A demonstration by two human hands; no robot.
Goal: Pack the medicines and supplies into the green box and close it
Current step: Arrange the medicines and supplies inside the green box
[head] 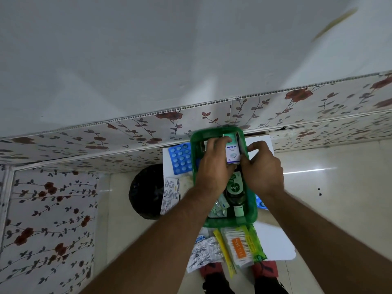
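Green box (252, 211) mid-frame on white tabletop (273, 240), lid not seen. Inside: one dark Dettol bottle (235, 194), one white Optibex carton (233, 152) at upper end. Left hand (214, 170) fingers closed on carton; right hand (262, 168) fingers curled at box's right rim, grip unclear. Risk: carton wedging against bottle, blocking closure. Outside: two blue blister sheets, one (179, 158) left; one cotton-bud pack (238, 244), one foil strip (204, 252) below.

Both forearms reach forward; left hand (214, 166) curled, palm down; right hand (262, 166) curled just beside it.
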